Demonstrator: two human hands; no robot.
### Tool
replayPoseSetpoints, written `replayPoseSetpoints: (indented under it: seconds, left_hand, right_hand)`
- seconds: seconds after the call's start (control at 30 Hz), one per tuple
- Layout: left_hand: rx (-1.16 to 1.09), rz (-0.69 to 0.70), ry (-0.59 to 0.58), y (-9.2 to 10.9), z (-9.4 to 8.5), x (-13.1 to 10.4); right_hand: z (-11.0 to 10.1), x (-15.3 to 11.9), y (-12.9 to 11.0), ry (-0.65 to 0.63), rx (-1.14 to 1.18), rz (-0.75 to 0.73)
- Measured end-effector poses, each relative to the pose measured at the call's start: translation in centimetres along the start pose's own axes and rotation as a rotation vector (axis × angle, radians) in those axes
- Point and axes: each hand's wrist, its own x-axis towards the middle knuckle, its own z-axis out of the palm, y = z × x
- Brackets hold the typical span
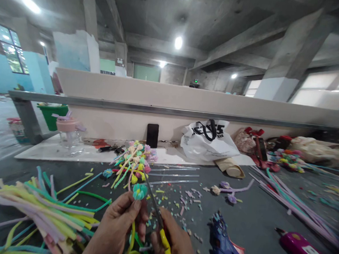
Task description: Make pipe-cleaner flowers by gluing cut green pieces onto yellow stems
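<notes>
My left hand (114, 223) pinches a small teal flower (139, 192) of fuzzy pipe cleaner between thumb and fingers. A yellow-green stem (132, 232) hangs below it. In my right hand (176, 239) is a pair of yellow-handled scissors (165, 241), its dark blades pointing up and away, just right of the flower. Whether the blades are parted I cannot tell. Behind the flower lies a bunch of finished pipe-cleaner flowers (139, 161) in several colours. Small fuzzy clippings (186, 199) are scattered on the dark table around my hands.
Loose pipe cleaners (44, 211) pile up at left. A blue glue gun (225, 243) and a magenta tool (303, 250) lie at right. Along the back stand a clear cup (70, 135), a phone (152, 135) and a white bag (206, 141). More purple strips (294, 201) lie far right.
</notes>
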Motion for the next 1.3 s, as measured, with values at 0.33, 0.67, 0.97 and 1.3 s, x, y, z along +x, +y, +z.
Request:
replayPoseSetpoints:
  seconds: [0.33, 0.67, 0.97, 1.3]
  left_hand:
    - [0.470, 0.326, -0.002, 1.8, -1.5, 0.8]
    - [0.036, -0.349, -0.327, 2.3, 0.4, -0.5]
    - [-0.059, -0.526, -0.255, 2.9, 0.3, -0.9]
    - [-0.132, -0.485, -0.236, 4.6, 0.7, -1.3]
  right_hand:
    - [-1.1, 0.7, -0.8, 0.058, 0.036, 0.000]
    - [-1.3, 0.3, 0.0, 0.098, 0.259, 0.042]
    - [-1.1, 0.3, 0.2, 0.135, 0.256, 0.098]
    - [-0.9, 0.1, 0.3, 0.120, 0.255, 0.088]
